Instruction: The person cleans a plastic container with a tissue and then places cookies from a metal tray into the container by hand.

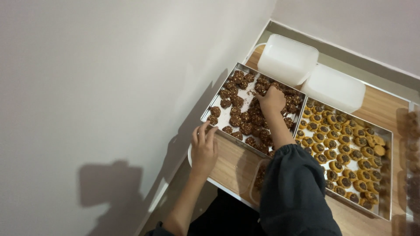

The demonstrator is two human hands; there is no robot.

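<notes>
The person wore a dark grey cloth sleeve bunched with a gathered cuff at the right forearm; the left forearm was bare.

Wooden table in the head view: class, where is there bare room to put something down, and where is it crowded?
Bare wood shows between the left hand and the dark sleeve, below the metal tray of dark chocolate cookies. Another strip lies right of the white plastic containers. Both trays are crowded.
</notes>
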